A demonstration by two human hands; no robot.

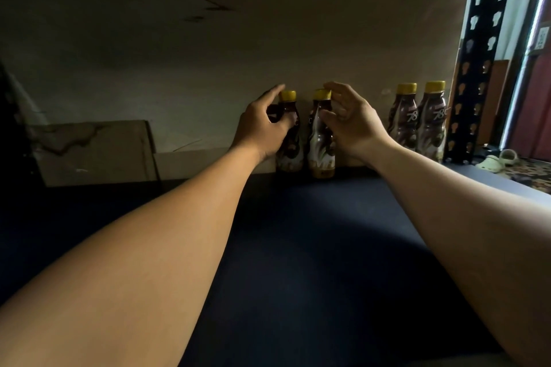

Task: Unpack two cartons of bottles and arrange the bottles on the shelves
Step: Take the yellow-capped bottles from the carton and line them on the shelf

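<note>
While both bare forearms stretched into the shelf bay, each hand was at one bottle near the back. Left hand [262, 125] gripped the left bottle [293, 143] around its neck and shoulder, thumb in front, fingers [274, 90] curled behind, index raised beside the cap. Right hand [354, 122] was at the second bottle [319, 146], its thumb against the shoulder and its curled fingers [340, 89] arched over the cap. How firm that hold was could not be judged.

Both bottles stood upright on the dark blue shelf [298, 247], just beside each other, close to the cardboard backing [208, 39]. Whether the two touched: cannot tell.

Bottle appearance: small plastic, waisted shape, yellow screw cap, wrap label with dark brown over cream swirls, lighter brown band at the base. The left bottle read darker in shadow.

Further right, well apart from the held ones, a pair of matching bottles [417, 125] stood upright side by side against the backing, labels showing a pale "78". They were just beside the black slotted post [477, 68] of the rack.

At the left, a flat piece of torn cardboard [98, 152] leaned at the back of the shelf. Beyond the post, pale shoes [498, 161] lay on patterned floor.
</note>
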